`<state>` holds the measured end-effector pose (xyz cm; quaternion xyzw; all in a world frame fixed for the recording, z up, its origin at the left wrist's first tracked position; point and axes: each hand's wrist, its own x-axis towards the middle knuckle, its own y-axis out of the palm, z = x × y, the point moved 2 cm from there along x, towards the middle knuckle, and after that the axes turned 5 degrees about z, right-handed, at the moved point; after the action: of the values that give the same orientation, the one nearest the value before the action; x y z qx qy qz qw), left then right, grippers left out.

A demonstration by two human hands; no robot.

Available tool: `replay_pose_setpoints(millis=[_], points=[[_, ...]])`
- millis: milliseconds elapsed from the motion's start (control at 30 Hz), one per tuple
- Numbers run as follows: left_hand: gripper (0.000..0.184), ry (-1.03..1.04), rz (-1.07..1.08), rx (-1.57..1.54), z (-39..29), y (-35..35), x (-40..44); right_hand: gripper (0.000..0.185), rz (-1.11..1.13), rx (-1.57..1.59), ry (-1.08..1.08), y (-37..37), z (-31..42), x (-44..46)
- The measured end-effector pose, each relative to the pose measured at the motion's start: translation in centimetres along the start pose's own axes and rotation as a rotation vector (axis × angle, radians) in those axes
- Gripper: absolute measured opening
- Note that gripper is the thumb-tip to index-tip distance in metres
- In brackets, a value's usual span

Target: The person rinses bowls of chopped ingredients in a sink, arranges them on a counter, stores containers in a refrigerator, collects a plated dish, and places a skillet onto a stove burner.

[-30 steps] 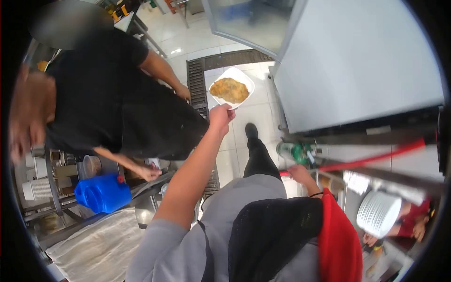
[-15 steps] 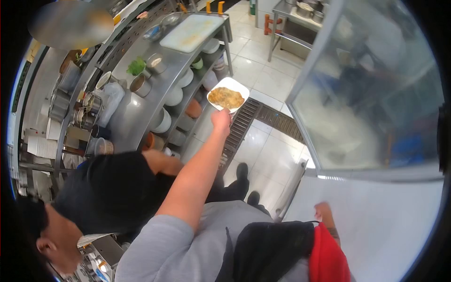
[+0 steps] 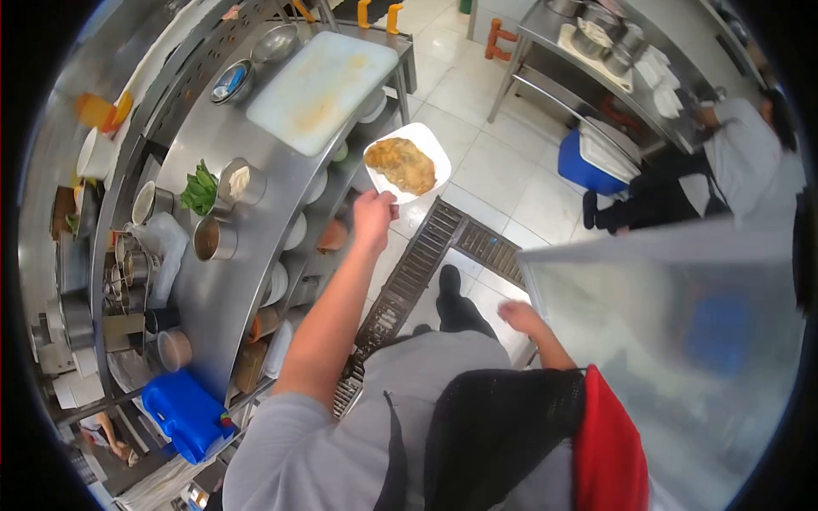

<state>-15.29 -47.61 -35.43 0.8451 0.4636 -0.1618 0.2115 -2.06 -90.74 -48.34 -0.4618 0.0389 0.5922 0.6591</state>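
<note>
My left hand [image 3: 375, 219] is closed on the near edge of a white square plate [image 3: 436, 153], held out in front of me above the floor. On the plate lies a flat, browned piece of food [image 3: 400, 165], its kind unclear, perhaps breaded or fried. My right hand [image 3: 521, 318] hangs low at my right side, beside the edge of a glass-like panel [image 3: 613, 281]. Its fingers look loosely curled, and nothing shows in them.
On the left, a steel counter [image 3: 243, 140] carries a white cutting board [image 3: 328, 89], green leaves [image 3: 200, 189] and metal pots. A blue jerrycan [image 3: 183, 413] stands nearer me. Floor grates [image 3: 409, 272] run ahead. Another person [image 3: 733, 162] is at the far right, near a blue cooler [image 3: 588, 162].
I have moved forward past the person in black, who has left the view. The plate stays in my left hand. My right hand has come forward and left; another person now shows beyond the panel.
</note>
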Motion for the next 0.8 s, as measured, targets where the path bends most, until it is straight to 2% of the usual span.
replay_pose_setpoints(millis=[33,67,100,133,233,333,367,400,467,533,567,633,700,800], points=[[0.013,0.029,0.025,-0.02,-1.2,-0.4,0.7,0.037,0.118,0.042,0.076,-3.9,3.6,4.1],[0.015,0.035,-0.028,0.03,-2.7,-0.4,0.1,0.028,0.013,0.384,0.079,-4.7,3.5,8.6],[0.016,0.048,-0.069,0.081,-5.0,-0.3,-0.6,0.026,0.026,0.69,0.122,-6.9,6.0,11.9],[0.017,0.041,-0.087,0.117,-7.1,-0.5,-1.0,0.026,0.022,0.702,0.108,-8.8,7.4,15.2],[0.02,-0.032,-0.105,0.212,-10.9,0.0,-0.5,0.028,0.035,0.998,0.239,-13.4,8.3,24.0],[0.02,-0.053,-0.131,0.215,-14.5,1.4,3.5,0.022,0.07,0.996,0.336,-17.8,7.3,31.0],[0.019,-0.08,-0.082,0.179,-15.7,2.2,6.2,0.021,0.185,0.739,0.267,-20.2,6.2,33.3],[0.019,-0.063,-0.083,0.163,-17.3,3.4,9.7,0.021,0.169,0.457,0.134,-21.8,3.1,36.4],[0.018,-0.037,0.045,0.145,-20.0,6.8,15.5,0.023,0.155,0.122,-0.003,-26.0,-1.6,38.6],[0.017,-0.023,0.082,0.059,-22.4,10.7,22.4,0.025,0.088,0.266,0.075,-34.7,0.6,38.2],[0.016,-0.016,0.134,0.005,-23.6,12.6,25.3,0.024,0.028,0.467,0.169,-38.6,2.6,36.7],[0.014,-0.031,0.11,-0.067,-27.0,16.5,31.3,0.023,-0.031,0.554,0.184,-45.5,2.8,37.7],[0.013,-0.041,0.085,-0.144,-29.9,19.5,38.2,0.023,-0.052,0.503,0.147,-53.0,4.7,40.5],[0.005,0.085,0.071,-0.133,-33.6,21.9,47.0,0.029,-0.035,0.348,0.056,-61.8,6.1,47.9]])
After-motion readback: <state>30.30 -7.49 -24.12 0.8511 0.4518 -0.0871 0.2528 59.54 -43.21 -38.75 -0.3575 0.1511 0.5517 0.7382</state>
